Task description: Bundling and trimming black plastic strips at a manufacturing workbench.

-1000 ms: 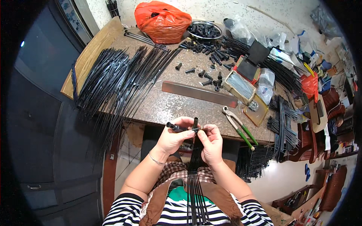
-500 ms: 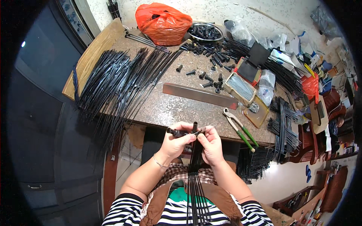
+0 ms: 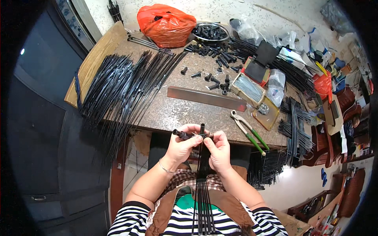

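Several slim rods [image 3: 202, 165] sit pinched in the right hand [image 3: 219, 150], thumb against fingers, trailing down over the plaid lap [image 3: 183, 177]; the left hand [image 3: 179, 147] curls snugly around a hollow black tube [image 3: 181, 134]. Beyond lie a flat metal bar [image 3: 206, 98] and green-handled pliers [image 3: 256, 144].

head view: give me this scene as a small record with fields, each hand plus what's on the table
left hand: holds a black tubular piece
right hand: pinches thin dark strands, close beside the left
lap: bundle of thin black rods, running down from the hands
table, front: flat metal bar; green-handled pincers
table, left: spread of black rods
table, back: orange-red plastic bag; metal bowl of black parts
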### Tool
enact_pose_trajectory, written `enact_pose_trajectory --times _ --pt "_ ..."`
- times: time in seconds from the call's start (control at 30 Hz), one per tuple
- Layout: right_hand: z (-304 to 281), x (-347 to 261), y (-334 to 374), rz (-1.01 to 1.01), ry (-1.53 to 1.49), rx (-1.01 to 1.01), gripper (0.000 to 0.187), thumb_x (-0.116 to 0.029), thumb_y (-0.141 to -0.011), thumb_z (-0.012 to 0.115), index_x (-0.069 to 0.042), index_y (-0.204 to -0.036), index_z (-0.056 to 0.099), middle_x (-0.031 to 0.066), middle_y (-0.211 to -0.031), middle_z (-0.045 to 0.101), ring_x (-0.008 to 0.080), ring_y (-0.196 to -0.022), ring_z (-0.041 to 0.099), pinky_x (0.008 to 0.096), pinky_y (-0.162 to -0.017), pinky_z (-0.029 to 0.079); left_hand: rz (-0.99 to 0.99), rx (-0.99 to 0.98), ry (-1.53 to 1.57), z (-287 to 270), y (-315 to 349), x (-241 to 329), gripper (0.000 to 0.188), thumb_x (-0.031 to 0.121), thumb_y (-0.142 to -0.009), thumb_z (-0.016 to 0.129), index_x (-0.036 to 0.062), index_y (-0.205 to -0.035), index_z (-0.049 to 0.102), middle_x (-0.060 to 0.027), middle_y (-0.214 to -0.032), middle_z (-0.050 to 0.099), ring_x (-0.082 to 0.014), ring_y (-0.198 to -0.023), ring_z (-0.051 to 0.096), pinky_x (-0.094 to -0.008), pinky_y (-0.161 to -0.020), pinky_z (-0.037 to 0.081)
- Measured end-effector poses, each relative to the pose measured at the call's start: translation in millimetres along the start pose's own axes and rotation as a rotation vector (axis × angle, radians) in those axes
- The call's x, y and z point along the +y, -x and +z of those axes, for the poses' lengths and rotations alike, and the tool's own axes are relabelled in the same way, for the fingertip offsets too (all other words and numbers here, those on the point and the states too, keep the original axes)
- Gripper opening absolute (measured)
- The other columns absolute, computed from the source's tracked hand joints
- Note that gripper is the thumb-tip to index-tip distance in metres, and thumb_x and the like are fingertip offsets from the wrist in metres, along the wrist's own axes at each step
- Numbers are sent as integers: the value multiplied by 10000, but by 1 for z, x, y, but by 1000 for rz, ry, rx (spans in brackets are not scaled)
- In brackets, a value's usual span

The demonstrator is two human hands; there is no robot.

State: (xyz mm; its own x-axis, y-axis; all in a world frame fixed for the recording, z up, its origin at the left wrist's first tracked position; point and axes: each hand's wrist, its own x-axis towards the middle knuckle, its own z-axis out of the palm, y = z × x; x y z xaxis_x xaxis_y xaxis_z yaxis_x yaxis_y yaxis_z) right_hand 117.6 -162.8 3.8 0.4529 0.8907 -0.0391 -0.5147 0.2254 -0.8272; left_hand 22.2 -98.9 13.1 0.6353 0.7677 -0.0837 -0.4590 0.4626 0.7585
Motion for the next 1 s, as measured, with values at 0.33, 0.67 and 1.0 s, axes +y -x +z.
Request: enact_pose_trajectory --times 0.33,0.67,1.0 --pt "-1 -6 -1 58 -43 -4 156 -73 -715 556 -57 -770 411 3 -730 484 52 -669 442 182 -632 370 363 -37 -989 2 -2 15 163 13 -615 601 -21 -770 563 -48 -731 556 -117 -642 513 -205 -585 406" --pt "1 -15 1 409 -99 -255 379 -327 -680 566 -36 -905 480 69 -740 549 157 -628 558 280 -579 475 -137 -121 -287 -7 -2 31 114 -30 -641 571 -15 -751 548 -74 -675 551 -98 -527 507 -191 -462 400" --pt "-8 -19 -3 534 -235 -266 250 -206 -723 540 -32 -892 478 118 -756 558 198 -646 567 326 -600 481 74 -310 -631 -8 -15 41 98 -31 -604 592 -16 -690 550 -32 -639 534 -86 -598 486 -210 -562 387"
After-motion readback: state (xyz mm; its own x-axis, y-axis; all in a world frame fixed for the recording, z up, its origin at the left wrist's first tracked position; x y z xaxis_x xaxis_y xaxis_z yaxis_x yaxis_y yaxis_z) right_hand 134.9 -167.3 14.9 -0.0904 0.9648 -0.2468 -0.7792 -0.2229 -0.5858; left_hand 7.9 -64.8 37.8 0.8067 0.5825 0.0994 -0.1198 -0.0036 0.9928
